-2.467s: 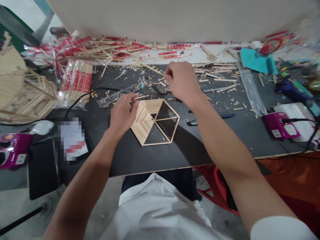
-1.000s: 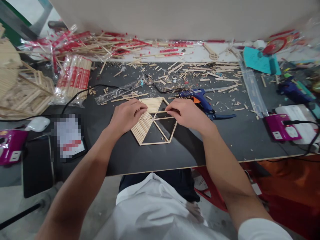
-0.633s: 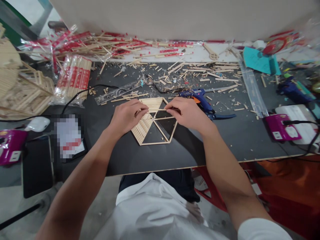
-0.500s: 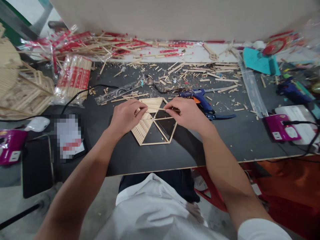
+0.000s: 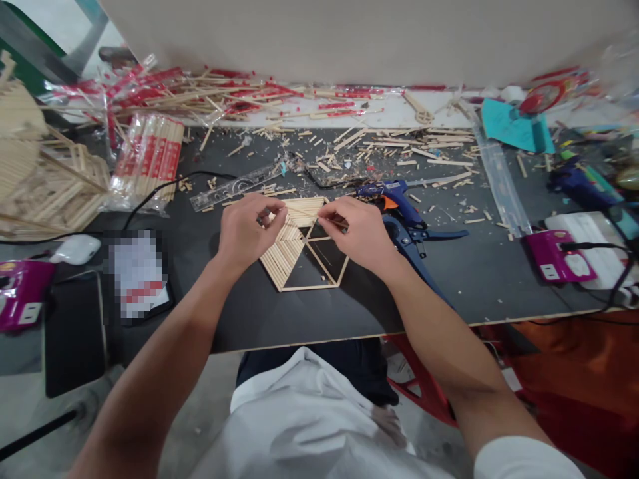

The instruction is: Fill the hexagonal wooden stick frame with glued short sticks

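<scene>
On the dark table (image 5: 369, 309), in front of the person, lies a hexagon (image 5: 303, 239) of thin wood; strips fill its top and left parts, and the table shows between the spokes at its bottom and right. Just above its upper part, a short stick (image 5: 302, 211) spans the two hands, hard to make out against the like-coloured strips. The left hand (image 5: 253, 226) pinches one end between thumb and forefinger, over the hexagon's left side; the right hand (image 5: 355, 229) pinches the other end, its fingertips over the upper right part.

Just beyond the right hand lies a blue glue gun (image 5: 399, 194), and blue cutters (image 5: 412, 246) lie beside that hand, partly hidden by the forearm. Behind the hexagon, a clear ruler (image 5: 219, 195) lies at a slant, with offcuts (image 5: 424, 144) strewn to its right. Farther left are a pack of chopsticks (image 5: 150, 153), a white case (image 5: 77, 249) and a phone (image 5: 74, 332). Along the back runs a heap of sticks and red wrappers (image 5: 239, 93). Well to the right are teal paper (image 5: 514, 124) and a purple socket block (image 5: 562, 256).
</scene>
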`<state>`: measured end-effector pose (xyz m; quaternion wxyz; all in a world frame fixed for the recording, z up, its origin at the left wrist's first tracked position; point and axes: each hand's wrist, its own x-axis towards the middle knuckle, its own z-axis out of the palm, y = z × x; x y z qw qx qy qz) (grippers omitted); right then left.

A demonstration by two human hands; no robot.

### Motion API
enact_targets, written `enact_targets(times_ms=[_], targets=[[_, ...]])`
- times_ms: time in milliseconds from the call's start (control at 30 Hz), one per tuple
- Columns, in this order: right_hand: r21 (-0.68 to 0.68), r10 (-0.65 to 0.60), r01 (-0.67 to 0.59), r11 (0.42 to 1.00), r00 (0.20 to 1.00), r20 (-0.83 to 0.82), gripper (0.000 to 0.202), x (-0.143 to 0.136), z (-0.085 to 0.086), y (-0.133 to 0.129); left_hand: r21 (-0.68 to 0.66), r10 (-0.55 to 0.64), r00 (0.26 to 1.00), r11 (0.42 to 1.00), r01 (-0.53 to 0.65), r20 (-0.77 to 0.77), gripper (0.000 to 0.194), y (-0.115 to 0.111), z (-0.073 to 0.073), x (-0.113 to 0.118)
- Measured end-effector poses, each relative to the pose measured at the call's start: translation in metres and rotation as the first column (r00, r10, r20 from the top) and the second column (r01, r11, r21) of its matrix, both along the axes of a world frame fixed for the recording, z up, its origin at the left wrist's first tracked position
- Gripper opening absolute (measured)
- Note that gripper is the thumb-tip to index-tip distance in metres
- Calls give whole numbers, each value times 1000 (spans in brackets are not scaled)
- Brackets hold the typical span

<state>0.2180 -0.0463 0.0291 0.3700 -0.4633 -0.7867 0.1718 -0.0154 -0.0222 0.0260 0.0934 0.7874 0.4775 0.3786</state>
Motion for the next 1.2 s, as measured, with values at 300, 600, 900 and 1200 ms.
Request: enact_targets(times_ms=[300, 600, 900, 1200], targets=[[39, 7, -7, 999, 1000, 6, 9, -1, -1, 0, 4, 3, 1000, 1000, -4, 14, 9, 2, 0, -1], [121, 104, -110, 987, 993, 52, 12, 1, 2, -1, -3, -29, 995, 1000, 29, -99, 6, 3, 2, -6], [134, 123, -131, 982, 990, 64, 13, 2, 1, 0, 18, 11, 965, 1000, -6, -260, 9, -1, 7, -5], [24, 76, -78, 997, 995, 69, 15, 1, 2, 0, 116, 76, 942, 992, -40, -328, 10, -3, 4, 2]])
